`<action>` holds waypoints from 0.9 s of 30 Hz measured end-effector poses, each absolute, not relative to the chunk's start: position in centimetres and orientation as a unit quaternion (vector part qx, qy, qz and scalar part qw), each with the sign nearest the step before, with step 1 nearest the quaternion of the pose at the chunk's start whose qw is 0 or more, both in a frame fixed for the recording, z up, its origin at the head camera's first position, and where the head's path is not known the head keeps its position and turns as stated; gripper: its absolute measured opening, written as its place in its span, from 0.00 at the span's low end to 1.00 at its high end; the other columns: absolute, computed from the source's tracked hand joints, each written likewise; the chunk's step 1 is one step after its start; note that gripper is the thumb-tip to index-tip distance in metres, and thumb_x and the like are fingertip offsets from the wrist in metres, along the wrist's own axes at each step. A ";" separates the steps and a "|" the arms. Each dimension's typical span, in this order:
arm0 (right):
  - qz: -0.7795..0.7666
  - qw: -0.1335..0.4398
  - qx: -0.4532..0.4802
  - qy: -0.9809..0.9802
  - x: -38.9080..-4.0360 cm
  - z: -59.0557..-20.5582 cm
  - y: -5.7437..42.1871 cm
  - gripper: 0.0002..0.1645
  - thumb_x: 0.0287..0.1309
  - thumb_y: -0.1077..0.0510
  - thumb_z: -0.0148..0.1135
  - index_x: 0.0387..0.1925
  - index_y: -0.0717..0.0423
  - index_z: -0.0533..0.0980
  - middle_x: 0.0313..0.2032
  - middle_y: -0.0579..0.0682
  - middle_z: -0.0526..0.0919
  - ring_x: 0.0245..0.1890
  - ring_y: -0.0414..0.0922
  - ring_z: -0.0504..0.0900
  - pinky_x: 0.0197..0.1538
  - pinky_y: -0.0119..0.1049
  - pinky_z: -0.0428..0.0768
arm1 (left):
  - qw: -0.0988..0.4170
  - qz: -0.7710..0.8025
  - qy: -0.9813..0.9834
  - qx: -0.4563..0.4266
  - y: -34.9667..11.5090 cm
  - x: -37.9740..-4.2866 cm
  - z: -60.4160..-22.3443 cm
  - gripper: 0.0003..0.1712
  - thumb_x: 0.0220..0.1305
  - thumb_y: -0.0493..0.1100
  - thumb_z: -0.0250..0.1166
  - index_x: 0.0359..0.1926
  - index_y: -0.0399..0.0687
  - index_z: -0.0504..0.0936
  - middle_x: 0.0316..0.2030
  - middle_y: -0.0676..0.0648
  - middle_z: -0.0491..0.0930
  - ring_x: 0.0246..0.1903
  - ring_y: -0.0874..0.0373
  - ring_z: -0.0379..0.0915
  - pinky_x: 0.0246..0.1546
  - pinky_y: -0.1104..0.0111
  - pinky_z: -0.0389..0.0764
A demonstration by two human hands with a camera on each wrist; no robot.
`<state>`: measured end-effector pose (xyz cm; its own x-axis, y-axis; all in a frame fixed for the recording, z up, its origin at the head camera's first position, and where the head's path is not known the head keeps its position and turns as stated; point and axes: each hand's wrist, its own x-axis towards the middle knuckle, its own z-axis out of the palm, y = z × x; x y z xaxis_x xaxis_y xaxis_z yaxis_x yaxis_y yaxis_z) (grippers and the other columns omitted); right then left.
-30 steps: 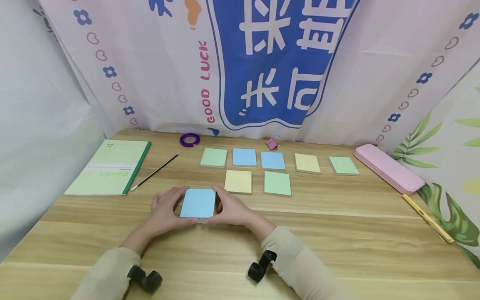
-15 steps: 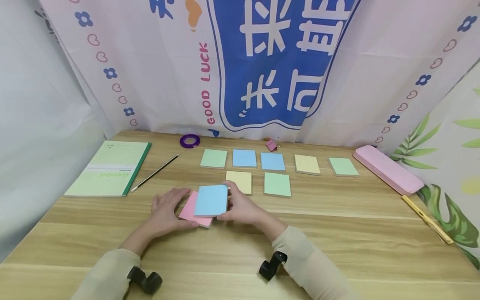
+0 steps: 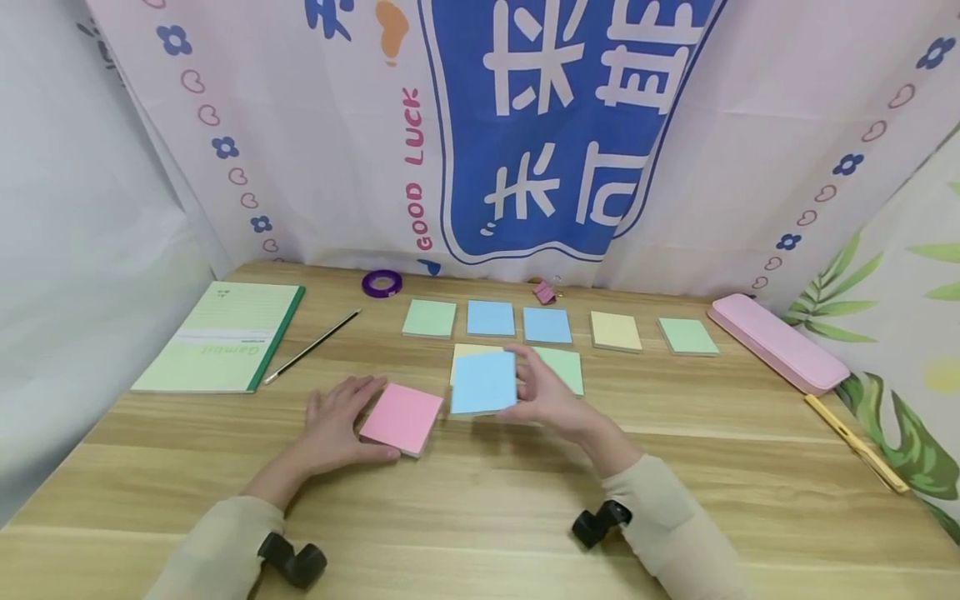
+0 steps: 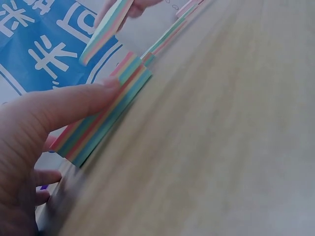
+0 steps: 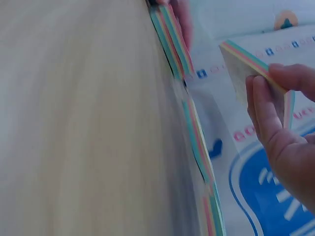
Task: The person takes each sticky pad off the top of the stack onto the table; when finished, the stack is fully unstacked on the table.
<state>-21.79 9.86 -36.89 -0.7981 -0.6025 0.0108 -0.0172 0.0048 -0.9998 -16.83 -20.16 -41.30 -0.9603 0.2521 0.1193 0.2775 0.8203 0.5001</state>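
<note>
My left hand (image 3: 337,429) rests on the table and grips a pink-topped stack of sticky notes (image 3: 402,417), thumb along its near side and fingers at its far left corner. In the left wrist view, the stack's striped edge (image 4: 106,118) looks like two pads, one on the other, slightly offset. My right hand (image 3: 551,396) pinches a blue-topped sticky note pad (image 3: 483,383) by its right side. The right wrist view shows this pad (image 5: 238,69) held up off the table, underside visible. It partly covers a yellow pad (image 3: 476,349) in the head view; a green pad (image 3: 562,367) lies behind the right hand.
Several sticky note pads form a row at the back, among them a blue pad (image 3: 491,318). A notebook (image 3: 217,337) and a pencil (image 3: 313,346) lie left, purple tape (image 3: 382,283) and a pink clip (image 3: 544,292) behind. A pink case (image 3: 777,343) and yellow pen (image 3: 855,442) lie right.
My right hand has lifted the blue pad off the stack and carried it right, uncovering the pink top. My left hand has stayed at the stack, which now sits slightly turned.
</note>
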 end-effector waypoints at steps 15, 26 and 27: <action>-0.726 0.183 -0.214 0.628 -23.7 -37.4 24.3 0.49 0.45 0.80 0.49 0.63 0.48 0.42 0.52 0.56 0.59 0.46 0.46 0.70 0.44 0.36 0.73 | 0.015 -0.267 -0.954 -0.135 -19.9 -17.0 -41.2 0.61 0.27 0.72 0.64 0.63 0.49 0.55 0.60 0.36 0.52 0.59 0.39 0.38 0.50 0.40 0.29; -0.716 0.191 -0.133 0.658 -24.7 -39.7 29.0 0.54 0.44 0.80 0.49 0.65 0.52 0.31 0.60 0.71 0.38 0.44 0.44 0.72 0.45 0.38 0.72 | 0.011 -0.266 -0.955 -0.132 -19.8 -17.0 -40.9 0.60 0.27 0.73 0.64 0.62 0.50 0.58 0.60 0.35 0.51 0.59 0.38 0.38 0.50 0.40 0.28; -0.714 0.194 -0.131 0.660 -24.7 -39.8 29.2 0.54 0.44 0.80 0.49 0.64 0.53 0.30 0.60 0.72 0.36 0.45 0.44 0.72 0.45 0.39 0.72 | 0.011 -0.266 -0.955 -0.132 -19.8 -17.0 -40.9 0.60 0.26 0.73 0.64 0.62 0.50 0.58 0.60 0.35 0.51 0.59 0.38 0.38 0.50 0.40 0.29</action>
<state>-24.72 29.15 -39.80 -0.8904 -0.4499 -0.0690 0.1041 -0.0538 -0.9931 -17.00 -19.85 -40.92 -0.9650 0.2461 0.0909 0.2576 0.8234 0.5056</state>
